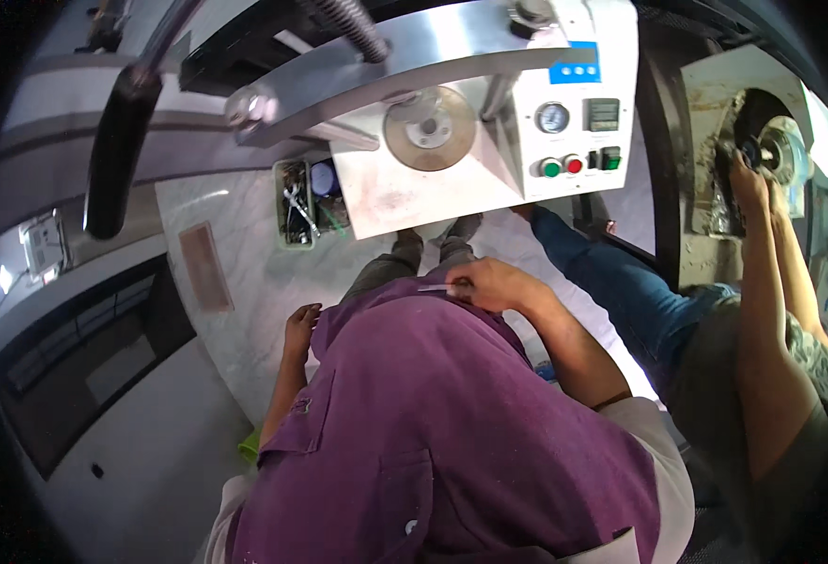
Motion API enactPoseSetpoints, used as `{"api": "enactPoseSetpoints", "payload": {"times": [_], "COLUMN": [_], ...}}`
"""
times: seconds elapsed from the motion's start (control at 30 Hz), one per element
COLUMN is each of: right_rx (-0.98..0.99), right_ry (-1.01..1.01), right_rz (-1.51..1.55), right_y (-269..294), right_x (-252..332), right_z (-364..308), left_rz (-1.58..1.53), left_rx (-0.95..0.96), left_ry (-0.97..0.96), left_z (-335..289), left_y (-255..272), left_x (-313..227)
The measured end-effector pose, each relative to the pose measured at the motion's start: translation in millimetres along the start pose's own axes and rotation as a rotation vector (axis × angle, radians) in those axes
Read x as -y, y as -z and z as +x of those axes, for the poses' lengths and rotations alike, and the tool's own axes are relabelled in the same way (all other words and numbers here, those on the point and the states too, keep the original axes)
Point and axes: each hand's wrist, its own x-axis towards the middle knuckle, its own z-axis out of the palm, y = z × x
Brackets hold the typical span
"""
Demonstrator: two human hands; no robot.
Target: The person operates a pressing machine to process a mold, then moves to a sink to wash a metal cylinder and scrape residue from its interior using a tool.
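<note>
My right hand (485, 285) is in front of my waist, its fingers pinched on a thin, pale, narrow piece (433, 288) that points left; its exact kind is too small to make out. My left hand (301, 329) hangs low beside the purple apron (395, 376), fingers loosely apart and nothing seen in them. Ahead of both hands stands a white machine (414, 202) with a round metal disc (430, 129) under a steel crossbar (405, 80). Neither hand touches it.
The machine's panel has a gauge (552, 117), a green button (550, 167) and a red button (573, 164). A black-handled lever (123, 155) juts out at upper left. A tool bin (296, 207) sits beside the machine. At right, a co-worker's hands (755, 179) work at another machine.
</note>
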Motion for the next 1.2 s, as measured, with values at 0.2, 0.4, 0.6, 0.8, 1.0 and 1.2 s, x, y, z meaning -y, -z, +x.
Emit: {"api": "enactPoseSetpoints", "payload": {"times": [0.2,0.4,0.6,0.8,1.0,1.2], "right_rx": [-0.214,-0.409,-0.427,-0.767,-0.462,-0.544], "right_ry": [-0.044,-0.116,-0.348,-0.489,-0.488,-0.466], "right_rz": [-0.277,-0.119,0.072,0.016,-0.051,0.197], "right_y": [-71.9,-106.9,-157.8,-261.8,-320.9,-351.8], "right_x": [-111.6,-107.9,-111.1,-250.5,-90.5,-29.5], "right_z": [68.6,97.6,160.3,243.9,273.7,359.9], "left_rz": [-0.116,-0.228,-0.360,0.163,0.371,0.219], "left_rx": [0.009,-0.007,-0.115,-0.117,-0.048,-0.040], "left_ry": [-0.050,-0.025,0.008,-0.089,0.144,0.173], "left_z": [-1.2,8.6,-20.1,-12.7,-52.9,-58.7], "left_y": [12.9,39.7,85.1,155.4,195.7,232.5], "left_x": [30.1,95.4,158.1,361.0,498.2,475.4]}}
